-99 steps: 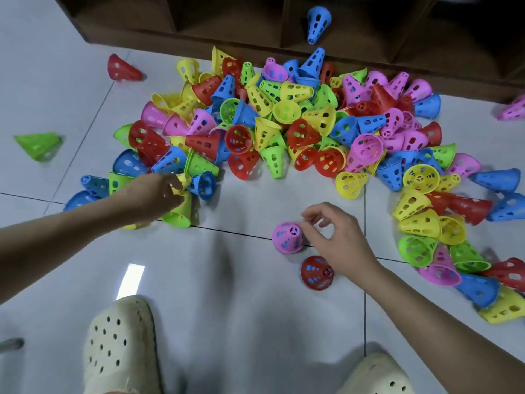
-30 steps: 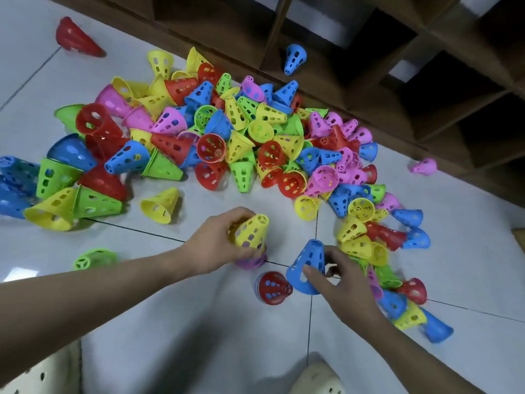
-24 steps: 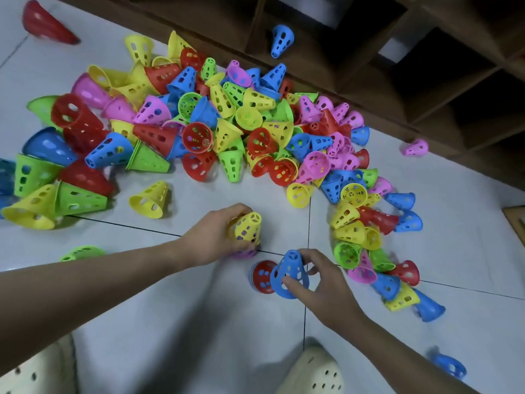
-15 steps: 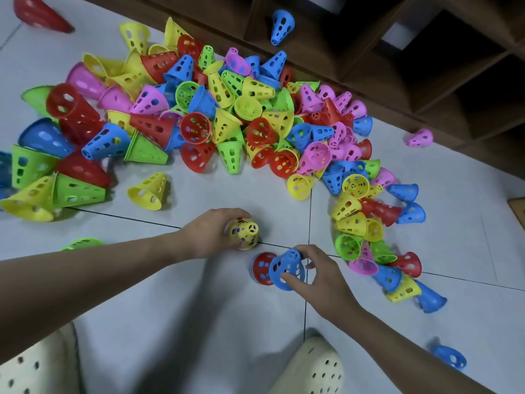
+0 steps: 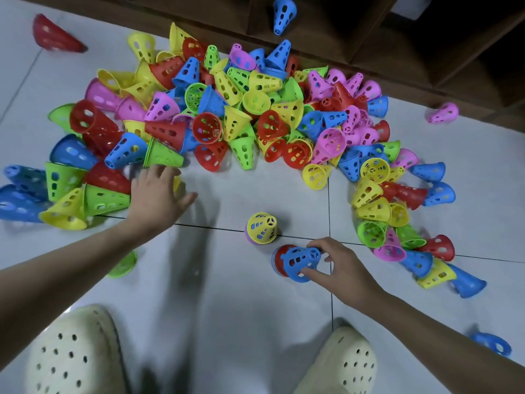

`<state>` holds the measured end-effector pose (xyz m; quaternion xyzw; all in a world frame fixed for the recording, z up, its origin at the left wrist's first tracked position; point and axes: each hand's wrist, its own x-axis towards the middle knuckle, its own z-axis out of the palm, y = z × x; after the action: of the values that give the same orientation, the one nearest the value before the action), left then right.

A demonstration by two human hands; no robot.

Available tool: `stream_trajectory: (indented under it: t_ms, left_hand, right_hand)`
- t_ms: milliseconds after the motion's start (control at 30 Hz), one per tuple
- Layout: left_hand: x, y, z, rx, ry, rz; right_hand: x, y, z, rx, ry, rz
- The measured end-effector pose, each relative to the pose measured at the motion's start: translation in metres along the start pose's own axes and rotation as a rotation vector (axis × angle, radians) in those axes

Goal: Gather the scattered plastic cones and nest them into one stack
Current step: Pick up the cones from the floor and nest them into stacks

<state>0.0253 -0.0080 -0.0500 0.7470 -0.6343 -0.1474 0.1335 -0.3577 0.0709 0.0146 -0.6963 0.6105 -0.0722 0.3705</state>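
Observation:
A big heap of perforated plastic cones (image 5: 227,115) in red, yellow, blue, green and pink covers the tiled floor. In front of it a yellow cone (image 5: 262,228) stands nested over a pink one. My right hand (image 5: 338,265) pinches a blue cone (image 5: 301,261) tilted over a red cone (image 5: 281,258) that stands on the floor. My left hand (image 5: 159,194) is spread open over a lone yellow cone (image 5: 176,183) at the heap's front left edge, which it mostly hides.
Stray cones lie around: red (image 5: 55,36) far left, pink (image 5: 443,112) far right, blue (image 5: 284,12) on the wooden shelf, green (image 5: 123,265) under my left forearm. A dark wooden shelf unit (image 5: 426,38) runs behind. My two cream clogs (image 5: 74,354) are below.
My left hand let go of the yellow cone, now nested on the pink one, and moved left to the lone yellow cone. My right hand brought the blue cone over the red one.

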Motion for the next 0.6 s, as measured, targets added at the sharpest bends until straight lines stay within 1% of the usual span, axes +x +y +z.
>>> stream_trajectory:
  t_ms: [100, 167, 367, 400, 467, 600]
  left_hand:
    - [0.011, -0.011, 0.004, 0.169, -0.121, -0.109]
    - [0.013, -0.017, 0.007, 0.245, -0.179, -0.144]
    - [0.005, -0.029, 0.007, 0.253, -0.213, -0.17]
    - [0.004, -0.028, 0.004, 0.218, -0.241, -0.172]
    - [0.002, -0.019, -0.003, 0.068, -0.293, -0.179]
    - [-0.007, 0.024, -0.022, -0.326, -0.26, -0.129]
  right_hand:
    - [0.002, 0.002, 0.002, 0.027, -0.015, 0.009]
    - [0.002, 0.004, 0.004, 0.015, -0.026, 0.014]
    - [0.004, 0.005, 0.006, -0.001, -0.046, 0.021]
    - [0.005, 0.005, 0.006, -0.002, -0.048, 0.019]
    - [0.006, 0.004, 0.005, 0.0, -0.046, 0.015]
    - [0.005, 0.002, 0.002, 0.038, -0.039, 0.03]
